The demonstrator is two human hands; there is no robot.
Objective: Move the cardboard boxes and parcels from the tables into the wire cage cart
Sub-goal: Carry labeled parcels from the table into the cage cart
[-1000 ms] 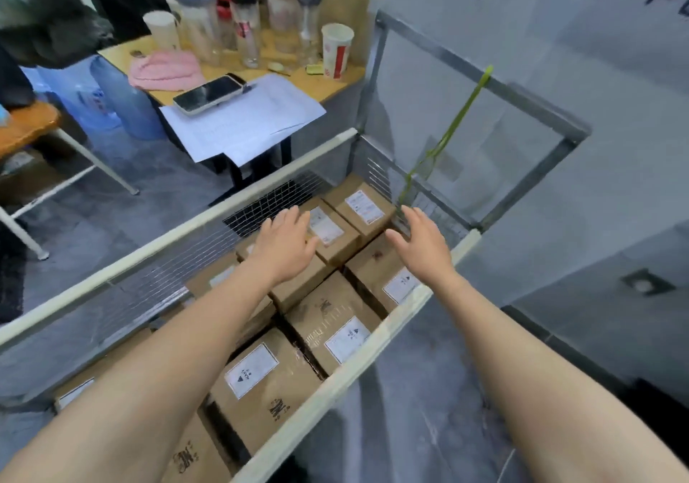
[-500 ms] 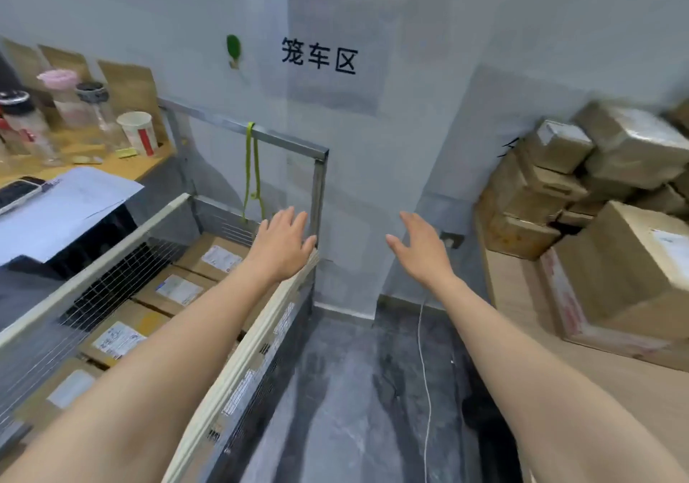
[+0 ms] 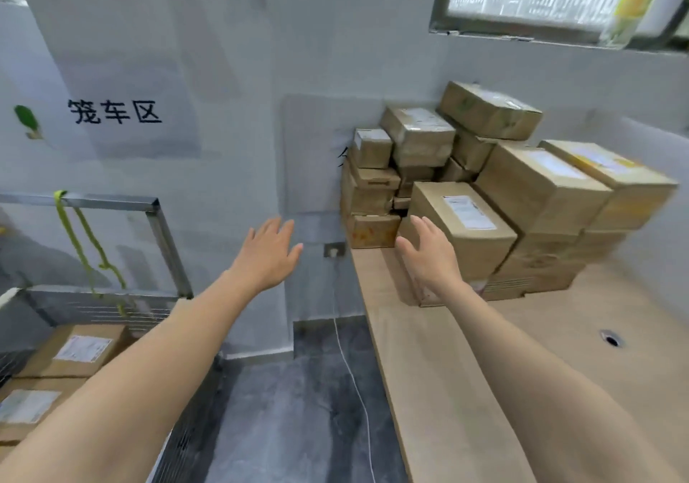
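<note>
Head view, the only one. Both forearms are stretched forward. The left hand [image 3: 268,255] hangs over the gap between cart and table, fingers [image 3: 276,226] straight and slightly apart, holding nothing. The right hand [image 3: 428,255] is above the light wooden tabletop [image 3: 428,370], fingers apart and empty, just in front of the left end of the nearest brown cardboard box with a white shipping label [image 3: 466,229]; whether it touches the box, I cannot tell. That box stands at the front of a stacked pile of taped brown cardboard parcels [image 3: 417,135] pushed into the corner against the wall. The steel-framed wire cage cart [image 3: 164,236] stands low on the left, with a yellow-green strap [image 3: 74,236] over its top rail and labelled brown boxes [image 3: 80,348] already lying inside. A thin white cable [image 3: 350,370] trails down to the dark floor between cart and table. Judgement: the step in hand is picking up the front box. It is best taken with one palm on each end and lifted straight up before turning. Bigger boxes sit right beside it, so dragging it out sideways risks shifting the stack. Much of the pile is not yet moved.
</note>
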